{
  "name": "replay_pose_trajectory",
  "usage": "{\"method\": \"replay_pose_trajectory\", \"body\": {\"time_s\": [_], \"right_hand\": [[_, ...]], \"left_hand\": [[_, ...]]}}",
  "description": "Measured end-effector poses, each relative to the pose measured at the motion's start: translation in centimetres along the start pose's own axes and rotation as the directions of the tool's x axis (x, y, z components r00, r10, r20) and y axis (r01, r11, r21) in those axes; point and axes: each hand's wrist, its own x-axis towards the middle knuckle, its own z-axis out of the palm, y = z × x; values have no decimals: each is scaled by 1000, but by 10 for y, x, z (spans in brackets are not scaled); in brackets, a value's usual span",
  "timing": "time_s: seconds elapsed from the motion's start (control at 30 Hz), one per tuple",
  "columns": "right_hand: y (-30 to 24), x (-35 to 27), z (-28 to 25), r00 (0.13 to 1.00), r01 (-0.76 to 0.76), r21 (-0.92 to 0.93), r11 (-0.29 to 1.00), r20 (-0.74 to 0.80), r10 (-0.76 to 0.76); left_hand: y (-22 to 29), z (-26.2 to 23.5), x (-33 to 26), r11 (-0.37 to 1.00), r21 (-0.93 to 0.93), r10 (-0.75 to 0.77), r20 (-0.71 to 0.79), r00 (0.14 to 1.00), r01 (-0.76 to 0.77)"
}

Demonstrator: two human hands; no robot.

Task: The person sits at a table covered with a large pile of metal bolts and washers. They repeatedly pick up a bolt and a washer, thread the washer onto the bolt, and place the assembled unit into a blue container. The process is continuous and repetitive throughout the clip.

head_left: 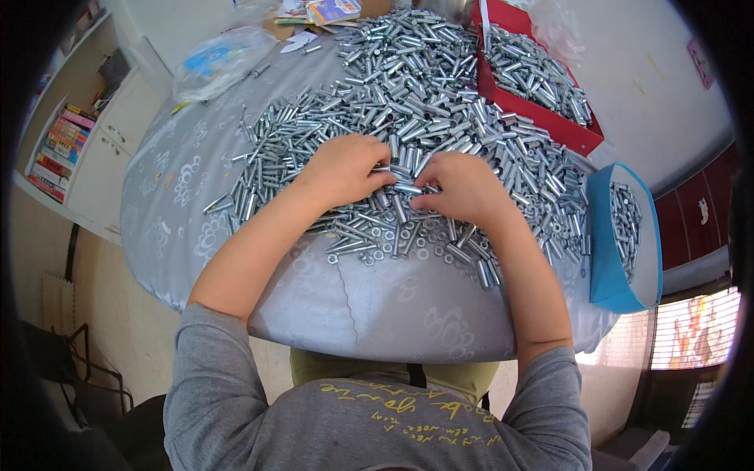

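Head view | I see left hand (344, 169) and right hand (463, 187) on the sleeve pile (416, 94), mid-bench (377, 306) | right grip pinching a sleeve (407, 189) | left grip curled, contents unclear | red box (542, 118), blue box (609, 259) right

A heap of sleeves (416, 102) covers the middle and far side of the table (188, 196). Both hands rest on its near edge, the left hand (345, 169) beside the right hand (463, 187). Washers (408, 243) lie just before them. A tray (542, 78) sits far right, a box (624, 235) near right, a bag (216, 59) far left.
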Motion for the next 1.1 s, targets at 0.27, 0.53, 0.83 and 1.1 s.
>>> {"method": "replay_pose_trajectory", "body": {"time_s": [0.27, 0.53, 0.83, 1.1], "right_hand": [[6, 0, -20, 994, -21, 38, 999, -106, 25], [16, 1, -21, 980, -179, 585, 791, 40, 193], [17, 2, -19, 984, -156, 683, 713, 43, 174], [5, 10, -3, 979, -60, 879, 473, -42, 202]], "left_hand": [[0, -2, 1, 999, 32, -3, -125, 992, 8], [7, -2, 1, 984, -92, 122, -296, 948, -155], [9, 0, 0, 978, 24, 208, -248, 946, -209], [18, 21, 2, 499, -838, -324, 56, 944, 221]]}}
